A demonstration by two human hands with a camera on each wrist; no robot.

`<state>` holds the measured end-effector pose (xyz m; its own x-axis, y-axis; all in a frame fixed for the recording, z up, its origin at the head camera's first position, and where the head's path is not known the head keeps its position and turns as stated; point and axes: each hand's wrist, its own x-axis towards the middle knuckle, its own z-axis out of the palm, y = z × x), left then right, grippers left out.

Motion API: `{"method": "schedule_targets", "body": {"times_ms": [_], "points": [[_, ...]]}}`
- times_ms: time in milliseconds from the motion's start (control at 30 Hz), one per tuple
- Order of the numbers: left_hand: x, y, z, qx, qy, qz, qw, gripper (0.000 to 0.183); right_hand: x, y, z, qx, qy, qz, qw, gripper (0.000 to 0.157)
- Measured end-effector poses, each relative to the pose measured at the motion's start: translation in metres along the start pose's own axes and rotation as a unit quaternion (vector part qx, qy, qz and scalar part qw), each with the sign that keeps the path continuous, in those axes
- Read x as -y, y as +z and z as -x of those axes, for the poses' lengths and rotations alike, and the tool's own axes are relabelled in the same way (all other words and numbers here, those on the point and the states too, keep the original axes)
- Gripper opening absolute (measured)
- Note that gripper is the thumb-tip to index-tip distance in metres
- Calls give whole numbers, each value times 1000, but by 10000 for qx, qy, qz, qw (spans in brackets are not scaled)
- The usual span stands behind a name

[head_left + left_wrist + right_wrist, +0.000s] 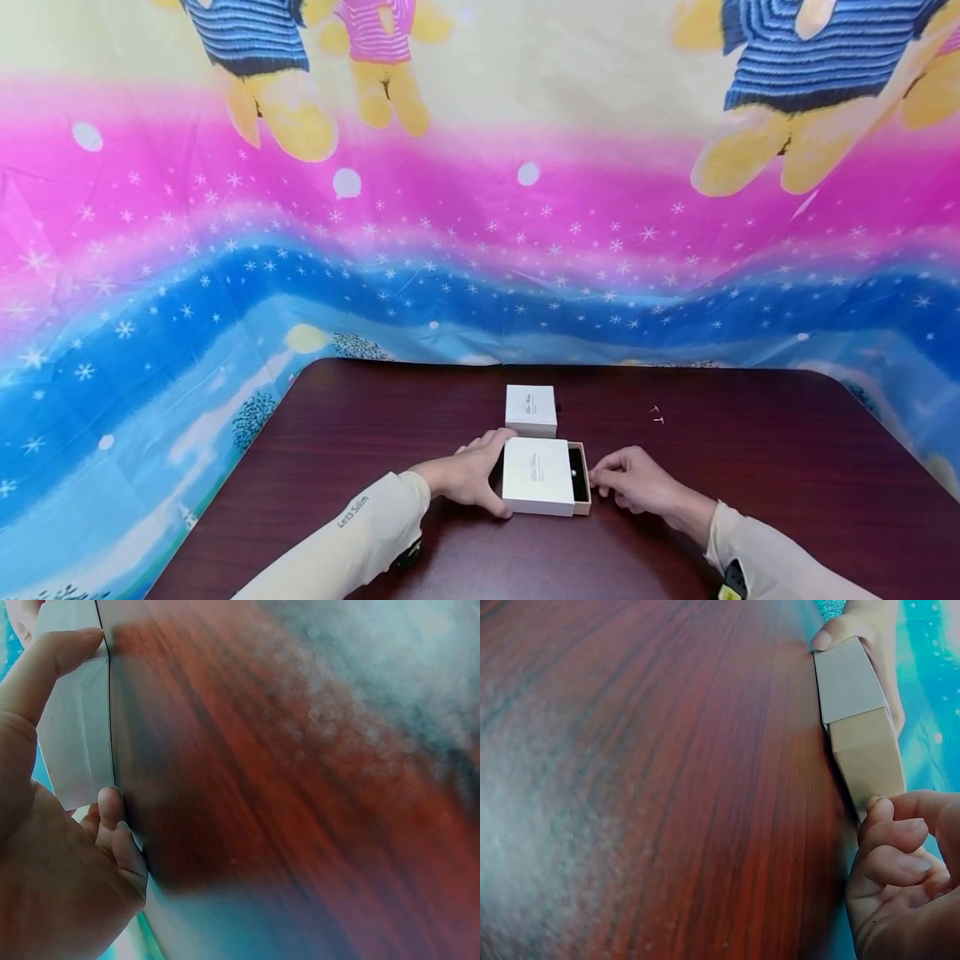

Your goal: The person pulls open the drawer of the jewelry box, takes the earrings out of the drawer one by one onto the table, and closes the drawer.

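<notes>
Nearer white box (540, 506) was seen on table (337, 433), tray (866, 759) partly out; sleeve (536, 468) gripped by left hand (468, 477), tray end pinched by right hand (637, 481). Box was judged light, stiff, easily dented; hold by sides was preferred.

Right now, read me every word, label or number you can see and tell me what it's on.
"Let's Slim", second word uncertain: left sleeve.
Script with finer lines under it, too small and blurred to read: top of front white box.
Similar script, also unreadable: top of rear white box.
I can make out no numbers.
</notes>
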<state>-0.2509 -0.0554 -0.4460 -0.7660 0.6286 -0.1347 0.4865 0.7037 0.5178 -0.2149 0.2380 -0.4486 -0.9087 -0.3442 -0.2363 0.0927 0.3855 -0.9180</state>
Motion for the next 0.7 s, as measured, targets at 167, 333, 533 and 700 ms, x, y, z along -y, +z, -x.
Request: {"method": "schedule_targets", "body": {"times_ms": [167, 333, 533, 700], "points": [[0, 0, 0, -15, 1, 0, 10000, 106, 0, -1, 1, 17, 12, 0, 10000, 23], [-1, 0, 1, 4, -4, 25, 10000, 107, 0, -2, 2, 39, 7, -4, 10000, 24], [-1, -1, 1, 31, -23, 35, 10000, 107, 0, -4, 2, 42, 35, 23, 10000, 23], [-1, -1, 1, 51, -36, 39, 10000, 106, -1, -5, 2, 30, 37, 27, 10000, 23]]}}
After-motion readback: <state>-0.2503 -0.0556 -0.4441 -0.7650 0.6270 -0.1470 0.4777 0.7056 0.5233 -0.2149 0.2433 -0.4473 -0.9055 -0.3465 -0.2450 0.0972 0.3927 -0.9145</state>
